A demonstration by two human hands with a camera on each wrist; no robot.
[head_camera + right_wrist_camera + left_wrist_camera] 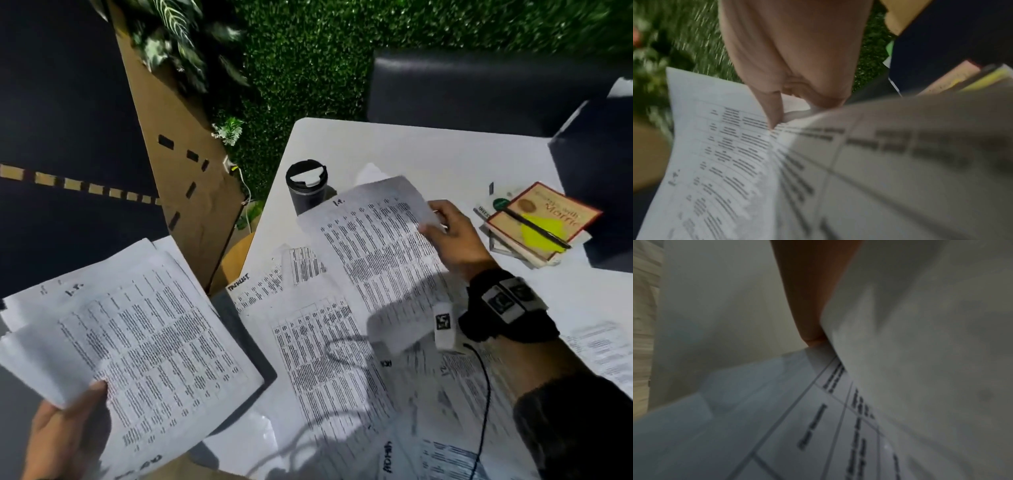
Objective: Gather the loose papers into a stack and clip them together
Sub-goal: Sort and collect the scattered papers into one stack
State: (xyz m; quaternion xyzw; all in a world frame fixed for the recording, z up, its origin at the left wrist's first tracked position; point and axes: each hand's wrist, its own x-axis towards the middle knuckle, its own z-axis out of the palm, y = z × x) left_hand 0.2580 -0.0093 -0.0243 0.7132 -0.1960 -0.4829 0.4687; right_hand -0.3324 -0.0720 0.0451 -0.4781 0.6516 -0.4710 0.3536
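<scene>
Holding a bunch of white printed paper sheets (137,335) up in the left hand (68,435), off to the left of the white table (428,150), thumb pressing on the near bottom corner. Fingers under the bunch not showing, but gripping it tight. Pinching one more white printed sheet (373,246) by its far right corner with the right hand (455,236), thumb (772,110) on top, fingers below, sheet lifting up off the table. Lying loose and messy under that sheet, more white printed papers (318,359), spreading over the near half of the table. Standing just behind the lifted sheet, touching or not cannot tell, a black travel cup with a lid (306,186). Sitting well to the right, a small pile of books (537,226) with a yellow sticky note (541,233) and a black pen (537,228) on top. Standing behind the table, a dark blue chair (479,85) and a green leafy wall (308,51).
</scene>
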